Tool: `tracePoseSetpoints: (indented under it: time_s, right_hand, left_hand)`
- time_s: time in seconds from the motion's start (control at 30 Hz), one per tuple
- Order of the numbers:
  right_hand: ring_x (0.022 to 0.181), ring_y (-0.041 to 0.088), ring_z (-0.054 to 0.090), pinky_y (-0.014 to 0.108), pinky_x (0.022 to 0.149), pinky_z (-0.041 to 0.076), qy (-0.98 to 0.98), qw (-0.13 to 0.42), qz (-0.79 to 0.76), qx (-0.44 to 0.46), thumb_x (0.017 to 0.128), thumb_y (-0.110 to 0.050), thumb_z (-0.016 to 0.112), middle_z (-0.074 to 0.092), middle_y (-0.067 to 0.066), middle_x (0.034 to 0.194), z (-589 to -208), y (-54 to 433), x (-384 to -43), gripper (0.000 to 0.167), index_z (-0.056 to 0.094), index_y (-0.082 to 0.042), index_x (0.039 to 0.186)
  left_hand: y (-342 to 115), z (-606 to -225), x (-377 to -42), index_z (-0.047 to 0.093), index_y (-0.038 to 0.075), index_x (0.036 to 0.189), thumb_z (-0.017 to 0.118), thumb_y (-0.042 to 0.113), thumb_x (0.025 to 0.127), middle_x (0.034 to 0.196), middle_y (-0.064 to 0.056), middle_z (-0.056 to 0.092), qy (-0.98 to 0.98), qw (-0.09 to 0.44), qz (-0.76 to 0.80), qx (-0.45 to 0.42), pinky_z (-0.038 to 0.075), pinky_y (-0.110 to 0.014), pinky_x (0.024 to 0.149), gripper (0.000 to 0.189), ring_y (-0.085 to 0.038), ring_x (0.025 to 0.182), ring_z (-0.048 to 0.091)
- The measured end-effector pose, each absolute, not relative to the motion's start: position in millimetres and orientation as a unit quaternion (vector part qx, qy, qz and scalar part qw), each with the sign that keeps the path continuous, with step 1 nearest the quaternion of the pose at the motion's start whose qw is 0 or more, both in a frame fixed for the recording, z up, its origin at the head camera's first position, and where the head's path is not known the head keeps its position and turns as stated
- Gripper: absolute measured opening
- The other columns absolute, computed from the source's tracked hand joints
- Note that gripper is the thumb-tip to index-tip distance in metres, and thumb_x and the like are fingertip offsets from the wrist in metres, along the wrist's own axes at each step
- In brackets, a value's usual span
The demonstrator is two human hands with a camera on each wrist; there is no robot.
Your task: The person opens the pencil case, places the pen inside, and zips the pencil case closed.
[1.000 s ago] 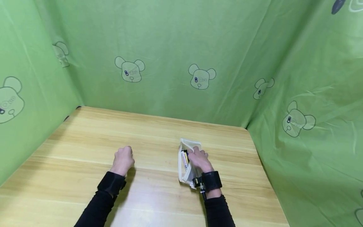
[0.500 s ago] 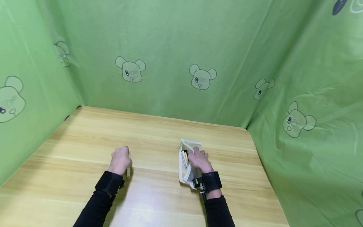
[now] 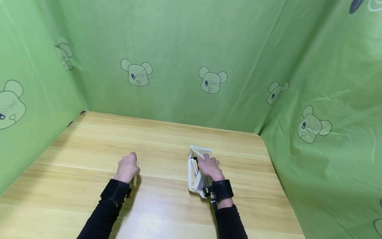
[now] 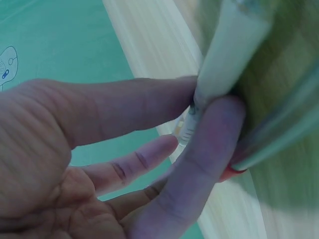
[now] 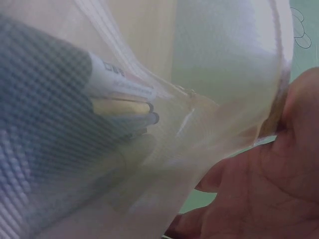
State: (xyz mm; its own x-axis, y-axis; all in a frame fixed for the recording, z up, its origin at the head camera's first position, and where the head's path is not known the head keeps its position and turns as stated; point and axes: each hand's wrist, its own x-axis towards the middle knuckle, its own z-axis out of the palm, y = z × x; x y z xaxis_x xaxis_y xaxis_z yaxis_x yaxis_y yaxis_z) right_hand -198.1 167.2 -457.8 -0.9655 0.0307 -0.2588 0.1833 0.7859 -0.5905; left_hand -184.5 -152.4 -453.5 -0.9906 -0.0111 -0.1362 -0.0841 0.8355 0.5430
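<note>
My left hand (image 3: pixel 127 168) is low over the left-middle of the table. Its thumb and index finger pinch a white, pen-like stick (image 4: pixel 232 52), whose pale end shows beside the hand in the head view. Close by in the left wrist view is a see-through stick (image 4: pixel 286 117) with a red end (image 4: pixel 232 173). On the right, my right hand (image 3: pixel 210 167) grips the edge of a pale mesh pencil pouch (image 3: pixel 191 184), holding its mouth open. Inside lie a white marker (image 5: pixel 117 82), a yellow pen (image 5: pixel 122 107) and darker ones, partly behind the mesh.
The wooden table (image 3: pixel 167 149) carries the pouch right of centre. Green cloth walls (image 3: pixel 173 43) with bear-face prints stand along its back, left and right sides.
My left hand has shifted slightly left and turned, and the pale stick has come into view beside it. The right hand and pouch have stayed still.
</note>
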Motion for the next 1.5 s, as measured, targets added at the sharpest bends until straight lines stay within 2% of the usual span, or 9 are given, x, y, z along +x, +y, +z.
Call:
tracePoseSetpoints:
  time_s: [0.23,0.43,0.67,0.93,1.0,1.1,1.2,1.37,1.5]
  right_hand:
    - [0.117,0.042,0.039,0.059,0.091,0.044,0.939,0.120,-0.318,0.055,0.105,-0.040,0.034,0.046,0.029,0.127,-459.8,166.5,-198.0,0.054,0.046,-0.001,0.140]
    - [0.112,0.041,0.039,0.054,0.085,0.044,0.939,0.121,-0.317,0.056,0.104,-0.040,0.034,0.047,0.027,0.123,-459.4,166.2,-198.6,0.053,0.048,-0.002,0.138]
    - [0.111,0.041,0.039,0.054,0.082,0.045,0.938,0.125,-0.319,0.058,0.104,-0.041,0.033,0.046,0.027,0.122,-458.6,166.9,-199.9,0.055,0.046,-0.002,0.141]
    - [0.111,0.041,0.038,0.052,0.082,0.043,0.937,0.127,-0.320,0.054,0.104,-0.041,0.033,0.045,0.027,0.122,-460.2,168.0,-199.7,0.054,0.046,-0.001,0.139]
    - [0.111,0.040,0.038,0.051,0.081,0.043,0.937,0.128,-0.320,0.054,0.105,-0.041,0.033,0.045,0.026,0.121,-461.0,168.4,-199.5,0.054,0.047,-0.001,0.138]
    - [0.112,0.040,0.037,0.050,0.083,0.042,0.938,0.126,-0.318,0.053,0.105,-0.041,0.033,0.045,0.026,0.121,-461.7,168.6,-199.1,0.053,0.048,-0.001,0.137]
    - [0.111,0.040,0.037,0.050,0.083,0.042,0.938,0.124,-0.320,0.050,0.105,-0.040,0.034,0.045,0.026,0.120,-461.0,168.7,-199.6,0.051,0.049,-0.001,0.134]
    - [0.110,0.040,0.037,0.049,0.082,0.042,0.937,0.126,-0.321,0.051,0.105,-0.040,0.034,0.045,0.025,0.119,-460.2,169.3,-201.1,0.051,0.048,-0.001,0.135]
    - [0.110,0.040,0.037,0.049,0.081,0.042,0.938,0.127,-0.319,0.050,0.105,-0.040,0.033,0.045,0.026,0.119,-459.6,170.1,-201.0,0.053,0.047,-0.001,0.138]
  left_hand:
    - [-149.0,-452.7,-184.8,0.052,-0.005,0.117,0.062,-0.009,0.080,0.092,-0.022,0.063,0.948,0.093,0.305,-0.022,0.047,-0.032,0.059,0.039,-0.033,0.076,0.059]
    - [-144.9,-451.4,-184.2,0.061,-0.001,0.108,0.059,-0.009,0.079,0.088,-0.015,0.065,0.947,0.088,0.310,-0.008,0.042,-0.028,0.056,0.031,-0.023,0.065,0.053]
    - [-139.1,-447.0,-186.2,0.070,0.000,0.101,0.061,-0.006,0.074,0.099,-0.018,0.072,0.953,0.056,0.296,0.010,0.049,-0.044,0.078,0.029,-0.026,0.078,0.058]
    - [-132.4,-444.6,-181.6,0.067,-0.005,0.107,0.062,-0.011,0.077,0.120,-0.031,0.067,0.942,0.077,0.327,0.011,0.044,-0.029,0.061,0.032,-0.025,0.073,0.054]
    - [-130.9,-445.0,-180.3,0.067,-0.005,0.108,0.062,-0.012,0.076,0.121,-0.031,0.067,0.943,0.071,0.325,0.017,0.048,-0.034,0.065,0.034,-0.026,0.077,0.056]
    - [-127.6,-445.5,-178.3,0.067,-0.005,0.111,0.062,-0.014,0.073,0.122,-0.031,0.067,0.945,0.060,0.321,0.026,0.053,-0.053,0.087,0.039,-0.032,0.089,0.062]
    - [-123.1,-445.4,-177.2,0.067,-0.005,0.115,0.063,-0.014,0.072,0.124,-0.030,0.067,0.948,0.048,0.314,0.033,0.038,-0.074,0.106,0.044,-0.040,0.105,0.065]
    - [-114.2,-443.5,-177.4,0.066,-0.006,0.118,0.062,-0.015,0.068,0.120,-0.028,0.068,0.945,0.033,0.320,0.051,0.054,-0.053,0.088,0.051,-0.036,0.100,0.063]
    - [-106.6,-441.3,-177.4,0.064,-0.006,0.120,0.061,-0.015,0.066,0.113,-0.025,0.066,0.941,0.029,0.333,0.057,0.050,-0.039,0.075,0.055,-0.030,0.094,0.059]
